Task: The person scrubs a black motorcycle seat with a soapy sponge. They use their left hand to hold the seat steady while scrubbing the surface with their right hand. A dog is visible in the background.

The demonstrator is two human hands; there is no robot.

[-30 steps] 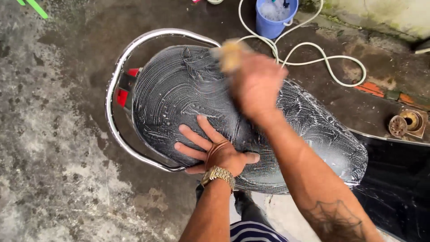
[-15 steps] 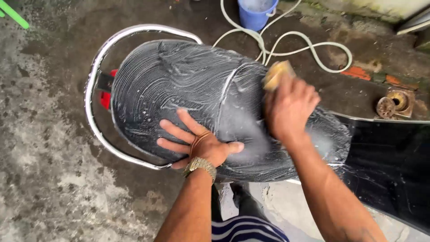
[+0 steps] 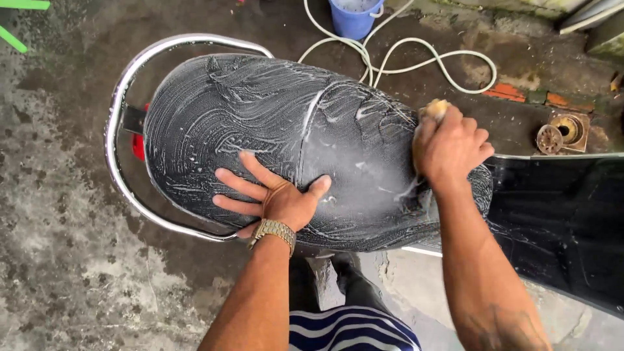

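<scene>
A black motorbike seat, streaked with white soap suds, fills the middle of the view. My left hand lies flat on its near side with fingers spread; a gold wristwatch sits on that wrist. My right hand is closed around a yellowish sponge and presses it against the seat's right part. A chrome grab rail curves around the seat's left end, with a red tail light behind it.
A blue bucket stands at the top, with a white hose looped on the wet concrete beside it. A floor drain lies at the right. Glossy black bodywork extends right. Green bars show top left.
My right hand with the sponge has swept from the seat's upper middle across to its right side. My left hand stays planted flat. The view has shifted slightly.
</scene>
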